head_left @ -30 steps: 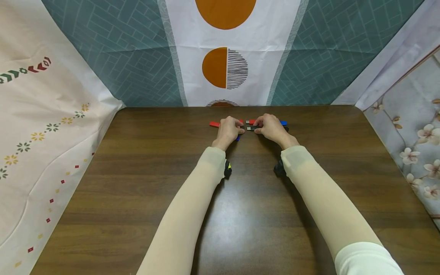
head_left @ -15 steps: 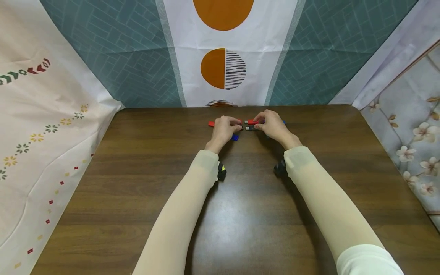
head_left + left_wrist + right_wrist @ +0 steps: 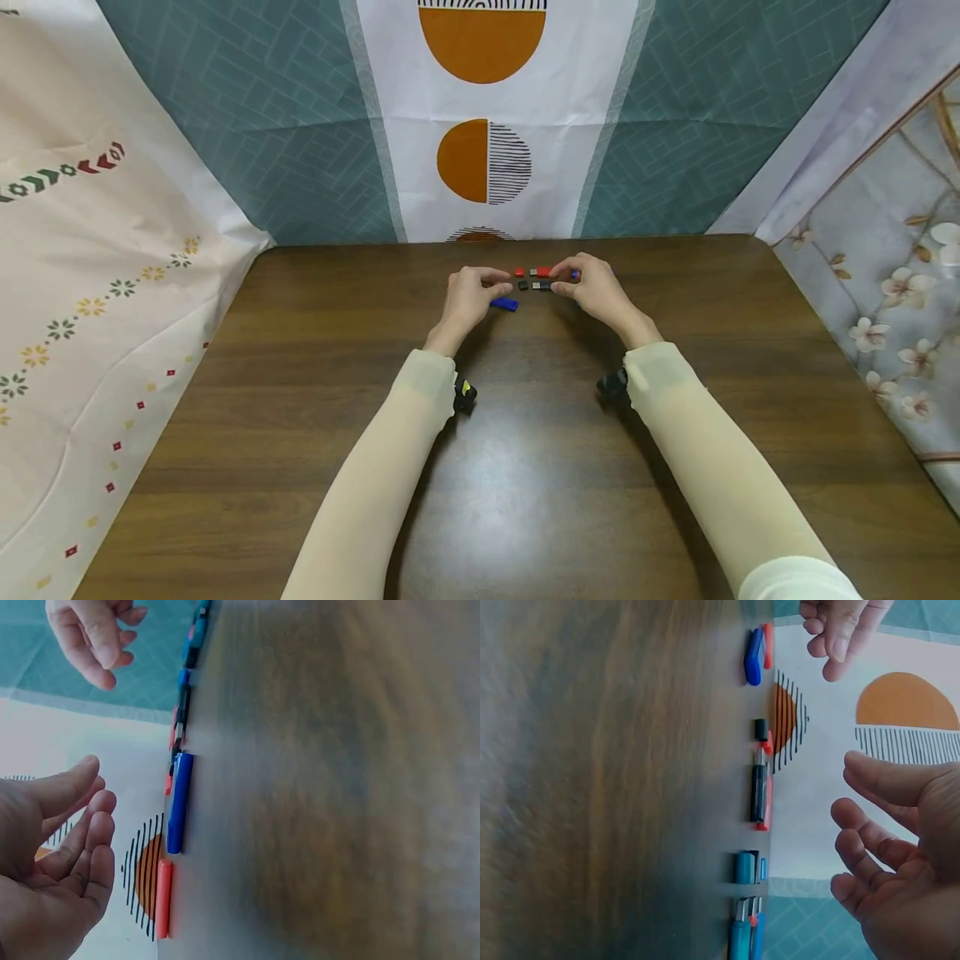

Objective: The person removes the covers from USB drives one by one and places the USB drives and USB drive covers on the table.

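Observation:
My left hand hovers over the far part of the table, thumb and fingers apart and holding nothing. Under its fingertips lie a blue stick, which looks like a capped flash drive, and a red stick. My right hand is raised likewise, fingers loosely bent around nothing. Near it lie a black USB flash drive and a red USB flash drive, metal plugs bare. A black cap and a red cap sit just left of those plugs, apart from them.
Farther right in the row, a teal cap lies in line with a teal flash drive, with blue pieces behind. The brown wooden table ends at a patterned cloth backdrop. Floral cloths hang at both sides.
My left hand has drawn back to the left, uncovering the black and red caps and more of the blue stick. The right hand has stayed near the drives and lifted slightly off them.

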`<state>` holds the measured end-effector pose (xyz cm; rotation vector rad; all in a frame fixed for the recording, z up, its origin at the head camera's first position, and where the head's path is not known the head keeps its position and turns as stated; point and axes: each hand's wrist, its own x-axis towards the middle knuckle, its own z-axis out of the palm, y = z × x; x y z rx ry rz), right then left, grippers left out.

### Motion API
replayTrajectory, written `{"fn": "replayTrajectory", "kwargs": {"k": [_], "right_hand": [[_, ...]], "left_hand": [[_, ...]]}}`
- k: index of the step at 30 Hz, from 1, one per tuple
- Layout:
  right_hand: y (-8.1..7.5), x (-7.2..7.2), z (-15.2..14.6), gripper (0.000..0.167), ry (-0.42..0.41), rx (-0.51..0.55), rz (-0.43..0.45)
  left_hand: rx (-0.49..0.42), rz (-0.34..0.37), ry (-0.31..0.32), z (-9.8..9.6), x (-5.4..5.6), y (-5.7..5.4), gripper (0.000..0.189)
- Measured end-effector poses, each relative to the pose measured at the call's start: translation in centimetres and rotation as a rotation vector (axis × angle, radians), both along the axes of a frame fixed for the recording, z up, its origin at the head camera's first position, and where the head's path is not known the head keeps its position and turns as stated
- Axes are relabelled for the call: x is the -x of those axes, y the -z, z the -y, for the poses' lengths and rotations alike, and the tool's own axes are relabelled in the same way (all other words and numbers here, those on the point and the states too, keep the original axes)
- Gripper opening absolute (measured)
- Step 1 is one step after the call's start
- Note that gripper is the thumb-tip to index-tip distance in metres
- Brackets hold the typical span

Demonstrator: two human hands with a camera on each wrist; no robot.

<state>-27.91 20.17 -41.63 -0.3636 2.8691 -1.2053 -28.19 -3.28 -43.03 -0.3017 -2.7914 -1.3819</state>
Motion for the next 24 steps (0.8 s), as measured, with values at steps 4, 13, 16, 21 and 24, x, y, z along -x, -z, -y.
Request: {"fn": "replayTrajectory", "kwargs": {"k": [4, 13, 16, 21, 24], "right_hand": [[0.1, -0.8, -0.1, 0.024, -0.005, 0.036, 0.005], [0.9, -1.7, -0.1, 0.024, -0.018, 0.072, 0.018], [1.1, -1.7, 0.1, 0.024, -0.02, 0.079, 0.017], [0.9, -1.8, 0.6, 0.025, -0.022, 0.08, 0.028], [0.7, -1.8, 1.0, 0.027, -0.028, 0.075, 0.027]], "left_hand": [[-0.02, -0.01, 0.0, 0.3, -0.6, 0.1, 0.027], [-0.046, -0.01, -0.014, 1.0, -1.4, 0.4, 0.026], [-0.046, -0.01, -0.011, 1.3, -1.5, 0.4, 0.026], [-0.038, -0.026, -0.006, 1.5, -1.4, 0.3, 0.025], [-0.034, -0.03, -0.009, 1.7, -1.2, 0.3, 0.026]]}}
